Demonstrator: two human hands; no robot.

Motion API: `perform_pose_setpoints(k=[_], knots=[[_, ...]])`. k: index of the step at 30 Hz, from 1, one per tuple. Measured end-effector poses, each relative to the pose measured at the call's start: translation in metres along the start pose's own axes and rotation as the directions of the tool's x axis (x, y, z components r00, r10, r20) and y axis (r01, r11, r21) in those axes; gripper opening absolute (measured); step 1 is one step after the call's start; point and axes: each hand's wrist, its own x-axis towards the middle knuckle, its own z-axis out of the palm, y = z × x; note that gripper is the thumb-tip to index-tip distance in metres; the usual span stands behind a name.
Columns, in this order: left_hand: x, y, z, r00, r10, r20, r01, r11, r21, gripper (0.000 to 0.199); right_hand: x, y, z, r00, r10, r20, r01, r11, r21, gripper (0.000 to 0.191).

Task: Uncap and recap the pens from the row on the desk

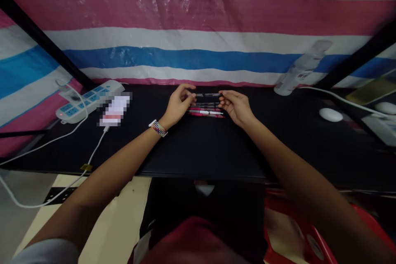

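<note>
Between my hands a dark pen with a clear barrel [206, 95] lies level from left to right. The fingers of my left hand [181, 101] close on its left end. My right hand [234, 105] pinches its right end with thumb and fingertips. Just nearer to me, several pens lie side by side on the black table [201, 148]. Among them are dark ones and a pink and white pen [206, 112]. My fingers partly hide the ends of this row. A colourful woven band circles my left wrist.
A white power strip [72, 109] and a blurred phone [116, 109] with a cable lie at the left. To the right are a clear bottle [301, 68], a white mouse [331, 114] and a white cable. A striped sheet hangs behind the table.
</note>
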Motion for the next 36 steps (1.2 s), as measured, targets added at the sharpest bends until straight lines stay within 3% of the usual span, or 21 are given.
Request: perform_pose_setpoints(k=[2, 5, 9, 13, 18, 22, 28, 36], knots=[[0.0007, -0.0004, -0.0004, 0.999, 0.032, -0.017, -0.031, 0.999, 0.031, 0.032, 0.0001, -0.0007, -0.0008, 1.000, 0.000, -0.014, 0.000, 1.000, -0.005, 0.007], [0.0010, -0.0006, 0.0000, 1.000, 0.005, -0.006, -0.005, 0.999, 0.035, 0.017, -0.0001, -0.0020, -0.0016, 1.000, 0.002, -0.019, -0.002, 1.000, -0.013, 0.009], [-0.0003, -0.0006, -0.0005, 1.000, 0.017, 0.012, -0.018, 0.998, 0.064, 0.016, -0.0005, -0.0017, -0.0013, 1.000, -0.002, -0.001, 0.002, 1.000, -0.015, 0.013], [-0.0014, 0.0002, -0.0030, 0.996, 0.086, 0.013, -0.086, 0.989, 0.117, 0.042, 0.0004, 0.0003, -0.0012, 1.000, -0.004, 0.012, 0.004, 1.000, 0.010, 0.015], [-0.0029, 0.0033, -0.0034, 1.000, 0.024, 0.012, -0.026, 0.986, 0.166, 0.019, 0.0007, 0.0008, -0.0007, 1.000, -0.014, 0.011, 0.014, 1.000, 0.005, 0.016], [-0.0036, 0.0047, -0.0037, 1.000, 0.026, 0.010, -0.028, 0.962, 0.270, 0.038, -0.0007, -0.0007, 0.0006, 1.000, -0.012, 0.001, 0.012, 0.999, -0.030, 0.011], [-0.0014, 0.0013, -0.0030, 0.999, 0.037, 0.001, -0.037, 0.983, 0.180, 0.010, -0.0010, -0.0007, 0.0011, 1.000, 0.005, -0.006, -0.005, 1.000, -0.019, 0.013], [0.0002, 0.0045, -0.0009, 0.998, 0.052, -0.025, -0.047, 0.987, 0.154, 0.009, 0.0000, -0.0011, -0.0001, 1.000, 0.012, -0.016, -0.012, 1.000, -0.010, 0.015]])
